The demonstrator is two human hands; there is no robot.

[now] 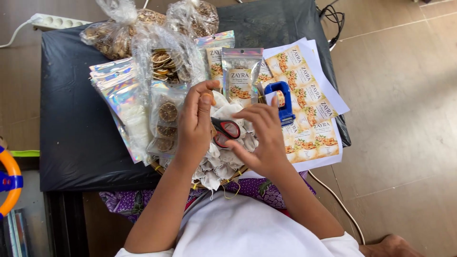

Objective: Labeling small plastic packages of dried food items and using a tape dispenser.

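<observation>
Nearest me: my left hand (pixel 196 124), fingers curled together, thumb and fingertips pinched at the top over the white cloth bundle (pixel 223 157); what they pinch, I cannot tell.
My right hand (pixel 263 138), fingers spread apart, hovering just above the same bundle, gripping nothing.
Between the hands: red-handled scissors (pixel 225 133), lying on the cloth.
Under the cloth: a woven basket (pixel 157 166), only its rim showing.
Left of my left hand: clear bag of dried citrus slices (pixel 165 121); beside it, a stack of holographic pouches (pixel 119 95).
Right: blue tape dispenser (pixel 283 101) on label sheets (pixel 309 114).
Farther: a labelled pouch (pixel 240 76) standing upright; bags of dried goods (pixel 119 33) at the black table (pixel 76 128) edge
</observation>
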